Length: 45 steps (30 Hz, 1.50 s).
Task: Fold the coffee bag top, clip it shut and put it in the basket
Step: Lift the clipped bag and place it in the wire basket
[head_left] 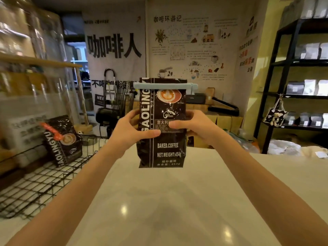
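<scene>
**Clipped bag held up, basket waiting on the left**

While it hangs above the pale surface point(177, 192), right of the wire basket point(35, 183), the coffee bag point(162, 121) looks full, fairly heavy, glossy and likely slippery. The left hand point(131, 128) and right hand point(197, 128) have their fingers clamped on its midsection, sensibly. A blue clip point(165, 85) seals the top. Print reads "BAKED.COFFEE", "NET.WEIGHT:454g".

Left hand point(132, 129) and right hand point(198, 127) bare, forearms unsleeved.

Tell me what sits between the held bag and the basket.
Nothing sits there: in the head view only bare counter and the left hand separate the held bag from the basket at left.
</scene>
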{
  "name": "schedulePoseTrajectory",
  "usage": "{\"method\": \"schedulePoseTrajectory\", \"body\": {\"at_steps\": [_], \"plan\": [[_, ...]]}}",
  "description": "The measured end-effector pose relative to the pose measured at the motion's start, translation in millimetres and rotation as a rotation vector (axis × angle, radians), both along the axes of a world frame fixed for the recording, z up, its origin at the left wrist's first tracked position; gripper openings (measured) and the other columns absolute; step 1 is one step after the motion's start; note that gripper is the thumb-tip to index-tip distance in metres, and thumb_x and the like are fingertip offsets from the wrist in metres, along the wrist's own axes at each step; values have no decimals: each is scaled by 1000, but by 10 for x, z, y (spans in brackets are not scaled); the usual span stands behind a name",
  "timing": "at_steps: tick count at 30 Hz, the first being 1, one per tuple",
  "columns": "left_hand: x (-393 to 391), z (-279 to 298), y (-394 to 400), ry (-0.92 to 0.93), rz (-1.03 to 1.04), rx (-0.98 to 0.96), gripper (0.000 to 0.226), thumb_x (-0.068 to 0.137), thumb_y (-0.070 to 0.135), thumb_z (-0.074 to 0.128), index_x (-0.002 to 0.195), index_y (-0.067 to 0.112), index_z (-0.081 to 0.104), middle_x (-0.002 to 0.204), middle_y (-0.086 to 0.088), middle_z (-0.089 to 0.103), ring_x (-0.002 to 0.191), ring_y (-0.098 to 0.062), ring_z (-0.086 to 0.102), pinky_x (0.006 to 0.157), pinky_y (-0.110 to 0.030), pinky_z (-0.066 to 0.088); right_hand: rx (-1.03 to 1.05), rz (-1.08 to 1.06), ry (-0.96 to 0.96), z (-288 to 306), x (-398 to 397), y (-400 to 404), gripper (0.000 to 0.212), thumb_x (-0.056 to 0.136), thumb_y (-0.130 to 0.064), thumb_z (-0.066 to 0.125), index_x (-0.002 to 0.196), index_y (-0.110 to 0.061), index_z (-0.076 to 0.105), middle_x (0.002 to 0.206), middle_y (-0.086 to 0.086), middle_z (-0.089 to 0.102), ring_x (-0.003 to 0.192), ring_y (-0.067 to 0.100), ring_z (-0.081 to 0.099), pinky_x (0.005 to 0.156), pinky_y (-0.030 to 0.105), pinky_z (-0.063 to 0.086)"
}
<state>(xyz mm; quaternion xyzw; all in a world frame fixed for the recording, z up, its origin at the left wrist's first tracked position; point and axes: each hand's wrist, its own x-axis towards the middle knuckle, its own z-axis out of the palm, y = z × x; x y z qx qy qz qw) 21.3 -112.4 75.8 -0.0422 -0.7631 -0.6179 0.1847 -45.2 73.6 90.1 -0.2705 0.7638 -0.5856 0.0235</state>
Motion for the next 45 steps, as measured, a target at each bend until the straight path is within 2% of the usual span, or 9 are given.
{"method": "schedulePoseTrajectory", "body": {"at_steps": [3,10,12,15,18,21,28,35,45], "plan": [[79,135,-396,37,117,-15,89,43,21,81,124,18,44,102,8,62,98,-13,61,85,-36,51,-50,89,3,138,-96,-481,33,66,-22,78,92,-23,57,95,-5,67,93,14,65,87,37,53],[270,170,-1356,117,423,-68,89,48,20,84,127,19,43,117,1,59,104,-15,58,81,-28,49,-133,321,-116,189,-288,-1732,27,68,-14,76,90,-18,60,84,-7,71,81,9,70,63,20,55],[343,148,-1617,119,513,-78,93,45,21,85,127,19,42,125,-4,57,106,-14,54,90,-32,47,-103,343,-126,133,-302,-2102,38,65,-22,79,97,-14,60,89,-4,73,86,11,70,70,23,56],[456,52,-1973,113,688,-145,89,52,17,84,129,18,40,131,-5,53,103,-8,46,81,-25,40,14,373,-124,5,-292,-2623,66,62,-37,80,116,-9,54,105,4,69,93,16,66,80,30,55],[556,-126,-2281,105,847,-192,87,52,20,84,128,18,40,130,-6,53,109,-15,51,84,-30,41,89,466,-155,-155,-229,-3063,42,72,-39,72,105,-17,57,96,-1,67,86,10,64,63,23,54],[678,-347,-2501,100,949,-170,85,52,20,85,125,15,42,126,-5,56,101,-8,48,83,-26,40,112,556,-197,-342,-157,-3441,23,76,-38,69,93,-24,59,96,-2,67,93,15,65,71,31,58],[873,-761,-2846,10,1062,-198,81,51,20,86,118,11,42,120,-7,58,96,-7,47,81,-23,42,137,713,-306,-756,-18,-3977,18,81,-25,66,95,-18,59,109,9,65,104,26,62,93,50,50],[860,-922,-3005,-111,1129,-208,81,55,21,84,120,8,38,124,-13,57,113,-27,55,92,-40,47,144,790,-397,-919,-6,-4200,35,82,-19,65,114,-5,55,110,10,65,106,25,61,95,46,48],[814,-1004,-3066,-169,1087,-320,76,64,17,78,127,11,37,126,-11,55,116,-26,52,96,-43,45,177,819,-511,-987,-47,-4297,40,86,-24,61,121,-9,51,113,4,63,105,17,59,93,35,46]]}}
